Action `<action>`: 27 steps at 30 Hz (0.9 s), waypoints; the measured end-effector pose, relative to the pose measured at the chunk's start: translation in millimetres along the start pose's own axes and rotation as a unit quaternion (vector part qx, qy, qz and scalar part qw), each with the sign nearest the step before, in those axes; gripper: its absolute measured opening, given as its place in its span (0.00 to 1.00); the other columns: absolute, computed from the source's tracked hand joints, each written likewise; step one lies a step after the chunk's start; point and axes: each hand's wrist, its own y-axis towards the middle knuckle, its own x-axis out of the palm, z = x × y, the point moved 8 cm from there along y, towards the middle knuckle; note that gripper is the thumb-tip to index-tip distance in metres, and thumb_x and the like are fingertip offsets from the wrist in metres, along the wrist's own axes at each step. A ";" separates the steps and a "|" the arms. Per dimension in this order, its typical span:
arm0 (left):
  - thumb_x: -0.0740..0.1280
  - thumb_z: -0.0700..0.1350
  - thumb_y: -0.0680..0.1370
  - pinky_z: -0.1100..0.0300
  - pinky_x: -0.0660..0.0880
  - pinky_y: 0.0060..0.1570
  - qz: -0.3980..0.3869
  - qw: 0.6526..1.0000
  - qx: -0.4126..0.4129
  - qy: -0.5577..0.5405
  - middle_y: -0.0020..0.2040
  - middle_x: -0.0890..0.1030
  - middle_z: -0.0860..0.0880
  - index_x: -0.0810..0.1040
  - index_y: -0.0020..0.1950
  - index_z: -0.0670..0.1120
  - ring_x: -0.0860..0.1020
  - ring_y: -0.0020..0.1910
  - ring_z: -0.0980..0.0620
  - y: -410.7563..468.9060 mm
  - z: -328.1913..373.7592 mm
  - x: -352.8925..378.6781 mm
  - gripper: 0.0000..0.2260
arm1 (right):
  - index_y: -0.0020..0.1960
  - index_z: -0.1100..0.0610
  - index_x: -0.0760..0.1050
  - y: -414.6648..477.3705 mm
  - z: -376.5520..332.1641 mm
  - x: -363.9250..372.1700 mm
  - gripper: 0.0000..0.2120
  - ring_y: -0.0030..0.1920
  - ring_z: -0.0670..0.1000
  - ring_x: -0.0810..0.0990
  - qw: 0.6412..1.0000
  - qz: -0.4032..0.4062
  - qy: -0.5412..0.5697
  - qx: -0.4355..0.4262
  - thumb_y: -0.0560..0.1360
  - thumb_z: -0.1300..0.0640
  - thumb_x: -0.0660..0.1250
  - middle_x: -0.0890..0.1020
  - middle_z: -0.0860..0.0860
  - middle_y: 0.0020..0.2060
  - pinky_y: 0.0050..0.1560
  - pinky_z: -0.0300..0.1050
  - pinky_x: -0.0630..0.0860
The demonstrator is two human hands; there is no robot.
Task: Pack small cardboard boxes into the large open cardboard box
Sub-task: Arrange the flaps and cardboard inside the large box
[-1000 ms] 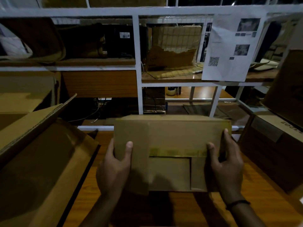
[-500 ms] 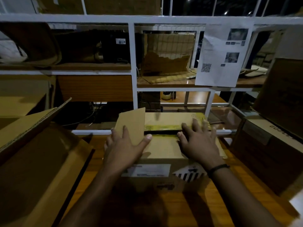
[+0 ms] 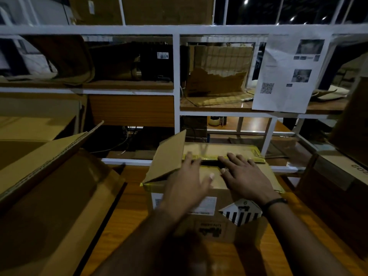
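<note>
**Flattening the top of a small box on the table, beside the big open box**

At the left the large open box (image 3: pixel 59 196) waits, and its opening seems turned toward the table (image 3: pixel 129 226). Just beside it on the table stands the small box (image 3: pixel 219 230), with its left flap (image 3: pixel 169 158) raised. The left hand (image 3: pixel 187 186), a little blurred, lies flat on the top, fingers straight, gripping nothing. The right hand (image 3: pixel 243 176) presses the lid with spread fingers, also holding nothing. I would push the raised flap down first, then press until the dark gap closes, so the box slides in without catching.
</note>
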 end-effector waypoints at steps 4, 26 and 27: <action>0.58 0.68 0.80 0.39 0.59 0.76 0.091 0.993 -0.062 -0.039 0.84 0.55 0.49 0.62 0.81 0.54 0.52 0.82 0.45 24.2 -49.3 -43.7 0.33 | 0.83 0.41 0.49 -0.4 0.6 -1.0 0.26 0.82 0.53 0.48 1.000 0.010 0.003 -0.003 0.86 0.41 0.46 0.51 0.49 0.83 0.81 0.56 0.45; 0.66 0.58 0.79 0.53 0.74 0.49 0.170 0.975 0.066 0.125 0.55 0.73 0.50 0.74 0.54 0.54 0.73 0.53 0.50 27.7 -65.7 -46.8 0.10 | 0.78 0.46 0.57 -12.1 2.6 -17.7 0.27 0.79 0.60 0.50 0.990 0.128 0.009 0.051 0.82 0.41 0.56 0.55 0.56 0.79 0.79 0.63 0.52; 0.65 0.57 0.79 0.55 0.72 0.45 0.149 0.977 0.116 0.094 0.51 0.73 0.54 0.74 0.51 0.55 0.72 0.50 0.52 25.3 -57.4 -42.8 0.07 | 0.75 0.46 0.60 -15.5 2.1 -20.7 0.25 0.77 0.59 0.54 0.988 0.145 0.008 0.050 0.81 0.42 0.59 0.58 0.55 0.75 0.77 0.63 0.57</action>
